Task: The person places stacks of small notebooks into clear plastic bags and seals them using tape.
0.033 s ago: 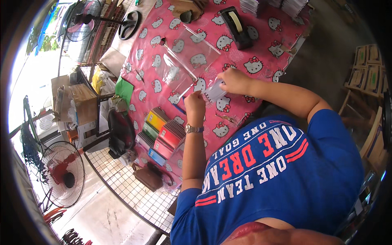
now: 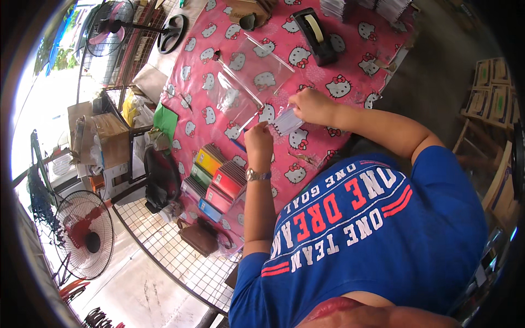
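Observation:
A small white spiral notepad point(image 2: 288, 122) with a dark coiled edge is tilted between my hands, just over the table. My right hand point(image 2: 313, 107) is closed on its upper right side. My left hand point(image 2: 258, 143) is pinched shut at the left end of the coil; what its fingertips hold is too small to make out. Under the left hand pokes a thin blue thing point(image 2: 238, 145). Beyond both hands lies a clear plastic sheet point(image 2: 254, 68) with a pale rod along it. Stacks of coloured notepads point(image 2: 216, 177) stand left of my left forearm.
Pink patterned cloth covers the table point(image 2: 339, 87). At the far side are a black tape dispenser point(image 2: 315, 37), a cardboard box point(image 2: 257, 8) and white pads point(image 2: 333, 7). A brown pouch point(image 2: 198, 238) lies near the left edge. Fans point(image 2: 85, 235) and a wire grid stand leftward.
Both hands have shifted very slightly to the left, and a little more of the notepad shows between them. Nothing else differs.

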A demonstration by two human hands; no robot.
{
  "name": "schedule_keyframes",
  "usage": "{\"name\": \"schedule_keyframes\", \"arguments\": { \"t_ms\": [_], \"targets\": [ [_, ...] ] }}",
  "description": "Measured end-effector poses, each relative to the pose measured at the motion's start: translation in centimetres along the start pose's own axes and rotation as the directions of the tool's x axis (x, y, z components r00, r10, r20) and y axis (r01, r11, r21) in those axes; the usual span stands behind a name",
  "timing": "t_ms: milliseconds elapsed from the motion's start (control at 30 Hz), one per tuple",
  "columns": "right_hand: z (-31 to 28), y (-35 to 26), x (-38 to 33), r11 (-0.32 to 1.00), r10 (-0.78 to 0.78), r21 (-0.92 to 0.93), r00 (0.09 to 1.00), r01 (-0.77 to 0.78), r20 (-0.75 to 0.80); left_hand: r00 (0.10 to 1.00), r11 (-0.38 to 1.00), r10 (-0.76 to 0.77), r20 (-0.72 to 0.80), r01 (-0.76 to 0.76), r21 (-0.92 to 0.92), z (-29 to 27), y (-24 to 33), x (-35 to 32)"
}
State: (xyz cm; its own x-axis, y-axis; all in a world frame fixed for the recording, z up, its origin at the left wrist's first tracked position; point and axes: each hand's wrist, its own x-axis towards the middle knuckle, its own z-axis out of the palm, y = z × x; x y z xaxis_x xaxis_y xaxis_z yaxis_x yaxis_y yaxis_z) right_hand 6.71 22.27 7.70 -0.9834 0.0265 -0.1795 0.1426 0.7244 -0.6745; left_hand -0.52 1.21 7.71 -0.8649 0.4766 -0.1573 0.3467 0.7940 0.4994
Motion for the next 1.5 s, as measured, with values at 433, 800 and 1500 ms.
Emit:
{"name": "schedule_keyframes", "arguments": {
  "t_ms": [433,800,1500],
  "targets": [
    [3.1,7.6,3.7,0.740,-0.279,0.666,0.859,-0.093,0.429,0.765,0.038,0.369,0.528,0.555,-0.831,5.0,-5.6,1.9],
    [2.8,7.5,4.2,0.789,-0.247,0.608,0.863,-0.084,0.440,0.798,0.008,0.349,0.491,0.522,-0.853,6.6,-7.3,1.9],
    [3.8,4.1,1.1,0.811,-0.403,0.417,0.908,0.411,-0.111,0.941,0.881,0.338,0.001,-0.316,-0.352,2.3,-0.7,0.2]
  ]
}}
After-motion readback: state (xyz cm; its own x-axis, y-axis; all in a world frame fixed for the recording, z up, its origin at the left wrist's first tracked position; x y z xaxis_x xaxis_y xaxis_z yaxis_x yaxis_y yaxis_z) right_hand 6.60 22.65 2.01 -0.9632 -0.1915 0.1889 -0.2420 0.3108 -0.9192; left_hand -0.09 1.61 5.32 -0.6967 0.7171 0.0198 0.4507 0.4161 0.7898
